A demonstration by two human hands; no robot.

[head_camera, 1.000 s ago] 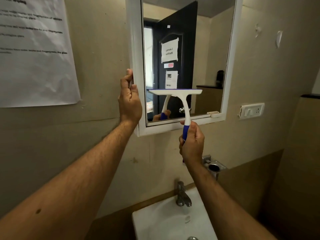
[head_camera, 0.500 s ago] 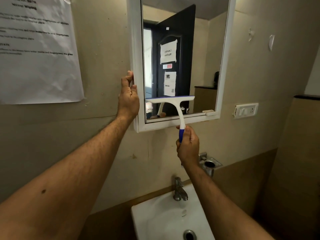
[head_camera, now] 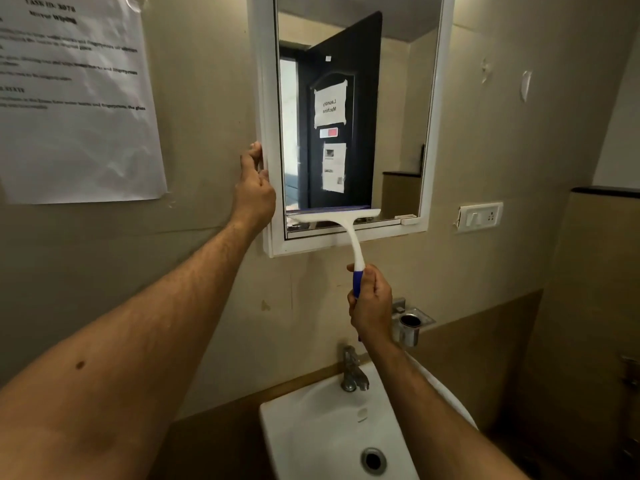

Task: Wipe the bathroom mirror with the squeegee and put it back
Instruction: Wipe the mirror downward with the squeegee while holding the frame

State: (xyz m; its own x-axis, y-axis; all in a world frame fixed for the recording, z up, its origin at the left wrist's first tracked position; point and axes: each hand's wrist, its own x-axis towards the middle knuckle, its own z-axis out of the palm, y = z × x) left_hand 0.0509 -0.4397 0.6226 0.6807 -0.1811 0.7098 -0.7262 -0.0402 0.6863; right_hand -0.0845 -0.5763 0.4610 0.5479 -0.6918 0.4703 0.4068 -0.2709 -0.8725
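A white-framed mirror (head_camera: 434,133) hangs on the beige wall and reflects a dark door with papers taped to it. The squeegee (head_camera: 341,218) is white with a blue grip; its blade lies flat across the very bottom of the glass, on the left half. My right hand (head_camera: 370,306) is wrapped around the blue handle below the frame. My left hand (head_camera: 254,190) grips the mirror's left frame edge, fingers curled around it.
A white basin (head_camera: 311,431) with a chrome tap (head_camera: 351,370) sits below. A chrome holder cup (head_camera: 410,325) is fixed to the wall right of my right hand. A switch plate (head_camera: 479,216) is right of the mirror, a printed sheet (head_camera: 74,98) on the left.
The squeegee has been drawn down the glass from about a third up to its bottom edge, and my right hand has dropped with it. My left hand stays on the frame.
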